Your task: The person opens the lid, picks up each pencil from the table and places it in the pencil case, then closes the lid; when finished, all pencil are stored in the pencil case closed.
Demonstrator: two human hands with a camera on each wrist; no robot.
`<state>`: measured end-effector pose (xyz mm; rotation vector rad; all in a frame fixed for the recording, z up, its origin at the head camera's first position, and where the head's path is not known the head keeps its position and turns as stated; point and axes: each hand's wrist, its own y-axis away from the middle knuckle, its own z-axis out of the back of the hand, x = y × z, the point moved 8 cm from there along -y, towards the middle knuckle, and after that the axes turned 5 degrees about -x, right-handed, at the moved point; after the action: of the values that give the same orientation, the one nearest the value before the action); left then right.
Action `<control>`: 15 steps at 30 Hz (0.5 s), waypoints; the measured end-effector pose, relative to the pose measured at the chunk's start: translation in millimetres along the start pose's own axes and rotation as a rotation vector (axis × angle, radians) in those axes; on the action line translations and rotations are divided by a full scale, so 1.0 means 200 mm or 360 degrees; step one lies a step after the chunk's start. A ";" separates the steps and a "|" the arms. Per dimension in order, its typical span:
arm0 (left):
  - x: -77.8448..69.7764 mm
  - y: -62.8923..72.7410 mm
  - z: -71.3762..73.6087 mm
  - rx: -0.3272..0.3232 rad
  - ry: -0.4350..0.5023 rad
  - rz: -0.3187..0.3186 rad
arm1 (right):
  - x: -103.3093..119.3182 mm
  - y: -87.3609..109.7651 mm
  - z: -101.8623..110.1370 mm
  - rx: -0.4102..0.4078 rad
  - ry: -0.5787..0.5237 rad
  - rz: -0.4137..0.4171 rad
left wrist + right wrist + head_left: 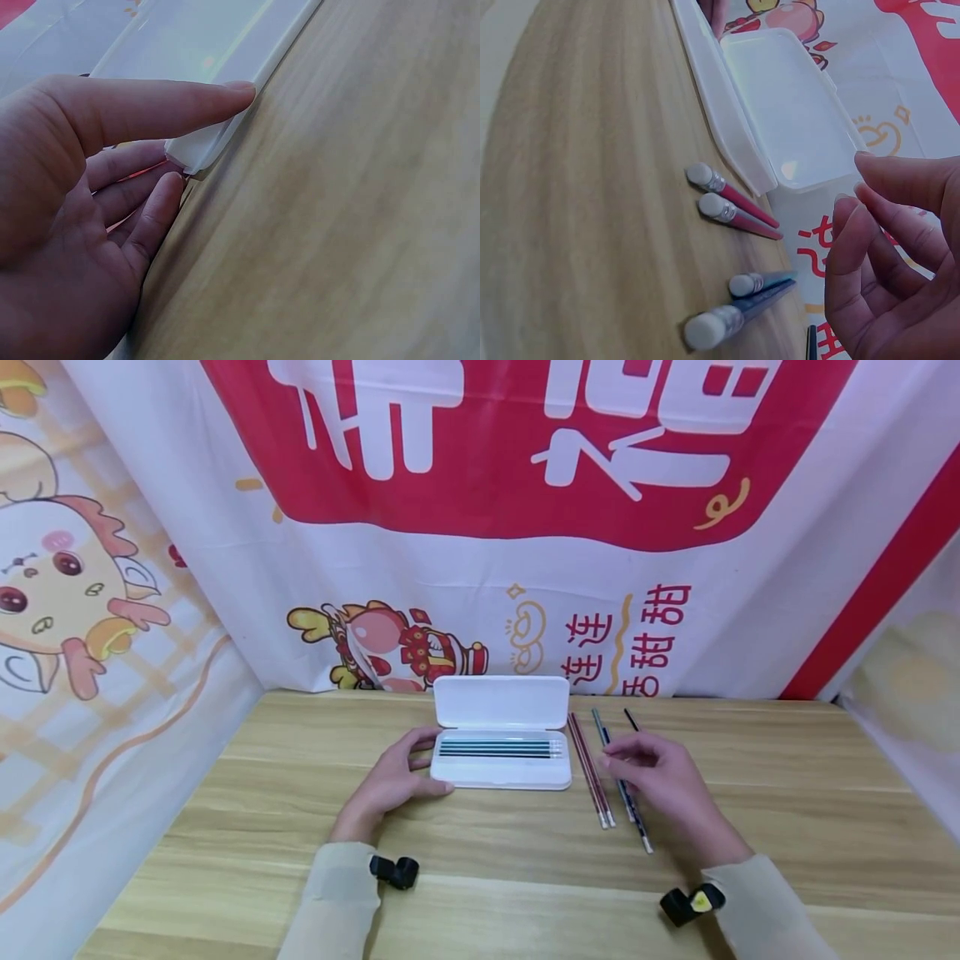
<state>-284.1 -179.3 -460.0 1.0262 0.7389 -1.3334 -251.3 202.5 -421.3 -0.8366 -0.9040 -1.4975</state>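
A white pencil case (495, 774) lies open on the table, its lid (501, 702) raised at the back. Inside, several teal and dark pencils (491, 749) lie side by side. My left hand (393, 777) holds the case's left end, thumb along the front edge and fingers at the end wall. To the right of the case lie two red pencils (588, 768), a teal pencil (757, 283), a dark blue pencil (727, 321) and a black one (632, 719). Over these hovers my right hand (663, 772), fingers loosely bent, thumb and fingertips close together with nothing visible between them.
The wood-grain table (480, 860) runs back to a printed red and white cloth (487, 610). Another printed cloth (97, 718) hangs along the left side. Each wrist carries a small black camera, one at the left cuff (395, 871), one at the right (690, 903).
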 end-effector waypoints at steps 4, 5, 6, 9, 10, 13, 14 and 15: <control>0.00 0.00 0.00 0.0001 0.0002 0.0004 | -0.03 0.01 0.01 0.0007 -0.0041 -0.0023; 0.00 0.00 0.00 0.0001 0.0002 0.0004 | -0.03 0.01 0.01 0.0010 -0.0049 -0.0027; -0.01 0.00 0.00 0.0001 0.0004 0.0003 | -0.04 0.02 0.02 0.0012 -0.0057 -0.0030; 0.00 0.00 0.00 -0.0001 -0.0001 -0.0002 | -0.05 0.02 0.02 0.0014 -0.0072 -0.0026; 0.00 0.00 0.00 -0.0001 -0.0004 -0.0004 | -0.05 0.02 0.03 0.0017 -0.0074 -0.0030; 0.00 0.00 0.00 -0.0003 -0.0004 -0.0008 | -0.06 0.02 0.04 0.0021 -0.0075 -0.0028; 0.00 0.00 0.00 -0.0003 -0.0003 -0.0009 | -0.06 0.02 0.04 0.0022 -0.0074 -0.0031; 0.00 0.00 0.00 -0.0004 -0.0002 -0.0009 | -0.07 0.02 0.05 0.0021 -0.0070 -0.0033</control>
<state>-283.3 -178.6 -459.7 1.0217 0.7429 -1.3374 -245.3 216.6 -429.1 -0.8557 -0.9565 -1.4950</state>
